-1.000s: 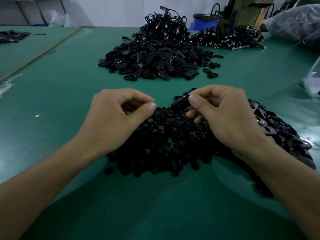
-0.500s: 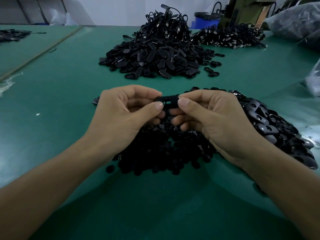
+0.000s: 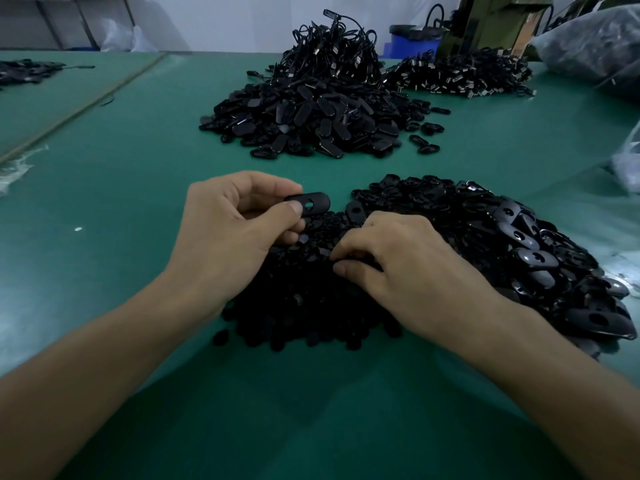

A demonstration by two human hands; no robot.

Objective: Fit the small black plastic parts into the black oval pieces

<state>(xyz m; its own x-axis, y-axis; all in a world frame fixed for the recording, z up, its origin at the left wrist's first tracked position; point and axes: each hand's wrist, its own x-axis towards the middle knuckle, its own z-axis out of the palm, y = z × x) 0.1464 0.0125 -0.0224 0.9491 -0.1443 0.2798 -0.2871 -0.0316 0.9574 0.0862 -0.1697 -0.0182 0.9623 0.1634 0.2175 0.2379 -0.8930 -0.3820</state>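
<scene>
The left hand (image 3: 225, 237) pinches a black oval plastic piece (image 3: 313, 202) above the heap of small black plastic parts (image 3: 304, 306) on the green counter (image 3: 138, 168). The right hand (image 3: 408, 271) rests on this heap, fingers (image 3: 351, 245) curled into it.

near mat (image 3: 311, 427): bare | ahead: small-parts heap (image 3: 311, 299) | right: oval-piece heap (image 3: 519, 244)

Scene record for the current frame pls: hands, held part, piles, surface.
left hand: pinches one oval piece, held above the near piles
right hand: fingers curled down into the small-parts pile; cannot tell if it holds a part
oval-piece pile: right of the small-parts pile, touching it
far pile: more black oval pieces, mid-table
surface: green mat
</scene>
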